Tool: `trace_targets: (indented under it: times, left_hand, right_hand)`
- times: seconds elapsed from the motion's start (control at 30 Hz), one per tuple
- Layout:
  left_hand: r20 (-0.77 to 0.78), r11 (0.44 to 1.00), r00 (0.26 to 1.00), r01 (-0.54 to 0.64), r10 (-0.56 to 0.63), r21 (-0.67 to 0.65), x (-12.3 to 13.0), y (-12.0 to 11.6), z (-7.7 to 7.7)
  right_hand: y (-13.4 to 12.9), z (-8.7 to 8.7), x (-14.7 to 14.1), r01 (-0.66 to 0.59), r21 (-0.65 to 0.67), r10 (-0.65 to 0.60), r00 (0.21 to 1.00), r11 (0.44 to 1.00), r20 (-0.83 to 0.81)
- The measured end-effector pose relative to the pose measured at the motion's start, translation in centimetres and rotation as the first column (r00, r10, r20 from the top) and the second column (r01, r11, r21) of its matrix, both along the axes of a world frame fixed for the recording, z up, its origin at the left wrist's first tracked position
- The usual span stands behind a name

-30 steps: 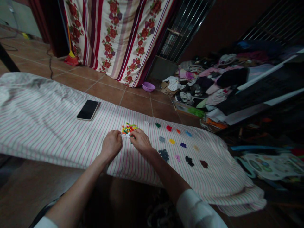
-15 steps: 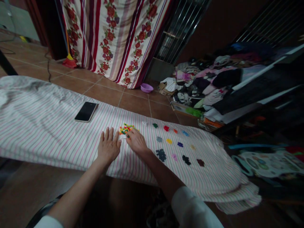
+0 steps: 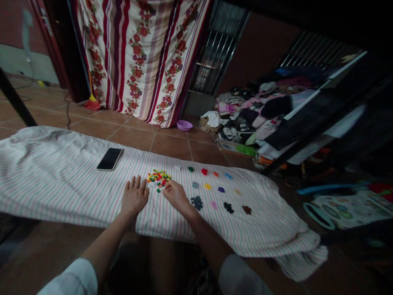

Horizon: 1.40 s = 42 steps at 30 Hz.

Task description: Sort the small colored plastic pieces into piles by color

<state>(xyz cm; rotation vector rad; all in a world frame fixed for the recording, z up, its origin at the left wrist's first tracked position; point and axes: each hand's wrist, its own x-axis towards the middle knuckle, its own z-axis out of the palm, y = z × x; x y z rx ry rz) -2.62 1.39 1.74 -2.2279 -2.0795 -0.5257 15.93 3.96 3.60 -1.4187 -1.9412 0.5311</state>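
My left hand lies flat on the striped cloth, fingers stretched out, just left of a mixed heap of small coloured pieces. At the heap's lower right edge is my right hand, its fingertips pinched together. Whatever may be between those fingertips is too small to make out. Beyond the right hand, small piles sorted by colour lie in rows, among them a red pile, a yellow pile, a dark grey pile, a black pile and a brown pile.
A phone rests on the cloth to the left. Past the cloth's far edge, a purple basin stands on the tiled floor before a hanging flowered curtain. Clothes are heaped at the back right.
My right hand has drawn back from over the heap to its lower right edge, uncovering more pieces. My left hand stays flat. The whole view has shifted slightly.
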Motion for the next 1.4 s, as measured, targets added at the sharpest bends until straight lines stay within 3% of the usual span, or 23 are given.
trace_targets:
  times: [0.2, 0.33, 0.5, 0.77, 1.07, 1.27, 1.4]
  left_hand:
    - [-0.043, 1.0, 0.999, -0.018, 0.018, 0.005, 0.1, -0.1, 0.1]
    - [-0.093, 1.0, 0.995, -0.023, 0.024, 0.008, 0.2, 0.0, 0.0]
    - [-0.133, 0.999, 0.99, -0.045, 0.043, -0.009, 0.4, 0.3, -0.3]
    - [-0.141, 0.999, 0.989, -0.044, 0.046, 0.017, 0.4, 0.6, -0.9]
    - [-0.098, 0.999, 0.994, -0.036, 0.04, 0.04, 0.4, 0.9, -1.3]
    - [-0.096, 0.999, 0.995, -0.031, 0.035, 0.043, 0.4, 1.0, -1.3]
    - [-0.098, 0.998, 0.995, -0.027, 0.032, 0.049, 0.3, 0.9, -1.4]
  right_hand:
    - [-1.6, 0.8, 2.2, 0.081, -0.097, -0.093, 0.988, 0.992, -0.125]
    - [-1.0, 0.7, 3.8, 0.155, -0.092, -0.166, 0.979, 0.984, -0.121]
    - [2.2, 0.5, 5.0, 0.267, -0.073, -0.271, 0.961, 0.961, -0.053]
    - [9.1, 0.8, 6.1, 0.452, -0.056, -0.423, 0.865, 0.89, 0.27]
    - [12.2, -0.4, 5.8, 0.446, -0.078, -0.368, 0.813, 0.891, 0.452]
    - [11.9, -0.4, 5.6, 0.433, -0.066, -0.383, 0.85, 0.899, 0.362]
    - [9.4, 0.1, 5.2, 0.368, 0.007, -0.36, 0.907, 0.93, 0.218]
